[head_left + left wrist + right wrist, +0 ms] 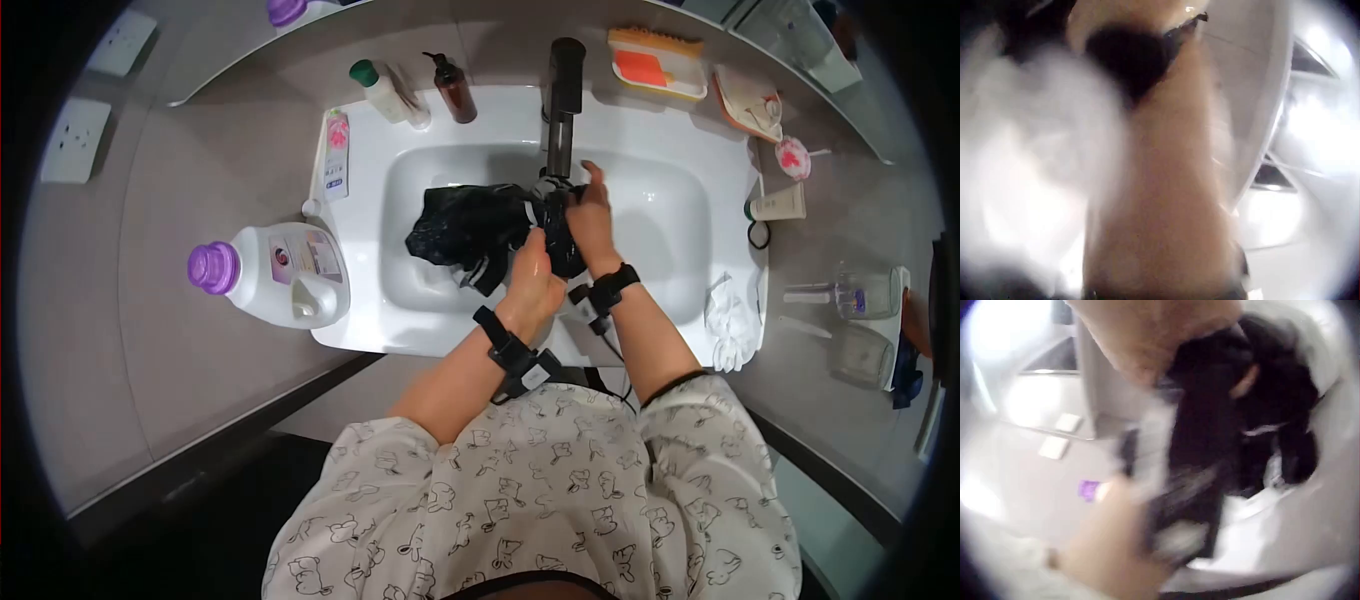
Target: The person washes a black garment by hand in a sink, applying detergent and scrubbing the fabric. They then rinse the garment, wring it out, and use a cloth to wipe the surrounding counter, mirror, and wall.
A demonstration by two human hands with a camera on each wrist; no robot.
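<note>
A wet black garment (465,225) with pale edging is bunched in the white sink (655,255), under the dark tap (563,110). My left hand (540,275) grips its near side, thumb up and skin glistening. On the right, my right hand (592,225) holds the gathered part just below the spout, one finger sticking out toward the back. The right wrist view shows dark folds of the garment (1279,394) past the wrist. In the left wrist view a blurred forearm (1166,187) fills the middle, and most of the garment is hidden.
On the left rim stands a big white detergent bottle (290,275) with a purple cap. A green-capped bottle (385,92) and a brown pump bottle (455,90) stand behind. White crumpled cloth (732,325) lies right; a tube (778,205) and glass cups (865,290) are beyond.
</note>
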